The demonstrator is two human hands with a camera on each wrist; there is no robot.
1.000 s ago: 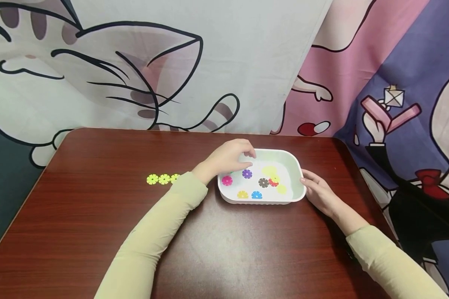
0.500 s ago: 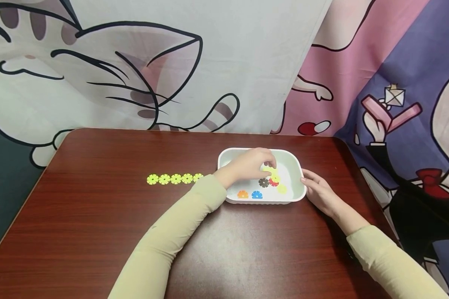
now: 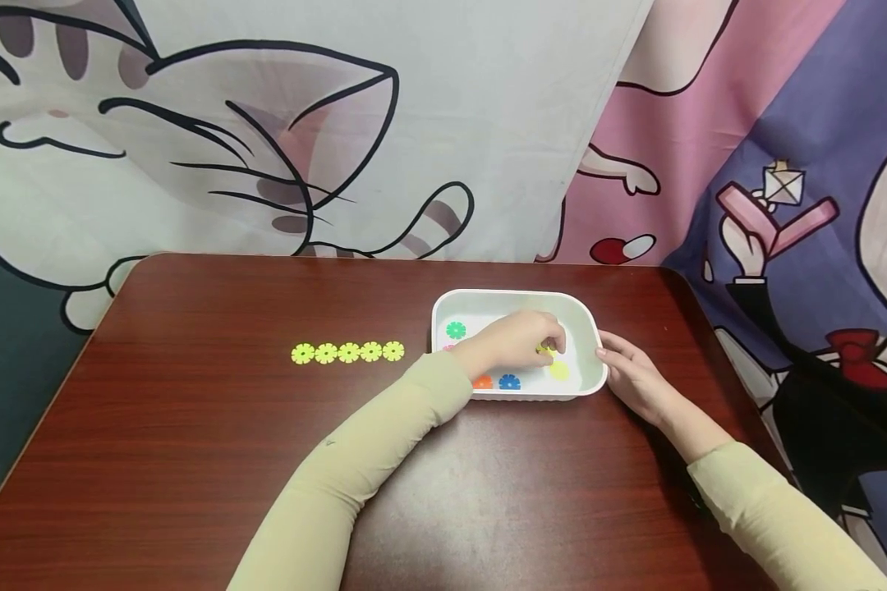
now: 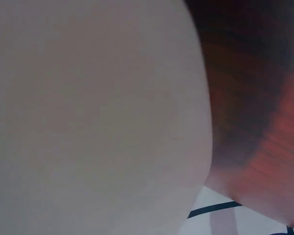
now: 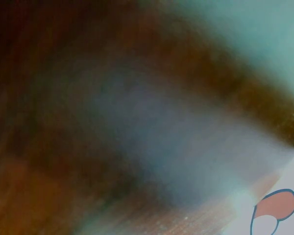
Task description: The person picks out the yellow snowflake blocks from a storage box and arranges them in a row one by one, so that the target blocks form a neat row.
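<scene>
A white tray [image 3: 443, 305] stands on the table, holding flower-shaped plastic discs of several colours. My left hand [image 3: 513, 338] reaches into it, its curled fingers and thumb pinching a yellow flower-shaped disc [image 3: 545, 350]. Beside the thumb lies another yellow disc [image 3: 558, 371]. A green disc [image 3: 456, 330], a blue disc [image 3: 509, 382] and a partly covered orange disc [image 3: 482, 382] lie around the hand; the wrist covers most of a pink one. With thumb and fingers, my right hand [image 3: 636, 379] grips the tray's right rim. Both wrist views are too close and blurred to show the fingers.
Left of the tray, several yellow flower-shaped discs form a straight row [image 3: 349, 352] on the brown wooden table [image 3: 192, 460]. A cartoon-printed cloth [image 3: 488, 123] hangs behind the table's far edge.
My left hand has moved rightward and lower inside the tray, to the yellow discs. The row at left and the green disc have come into view. My right hand stays on the rim.
</scene>
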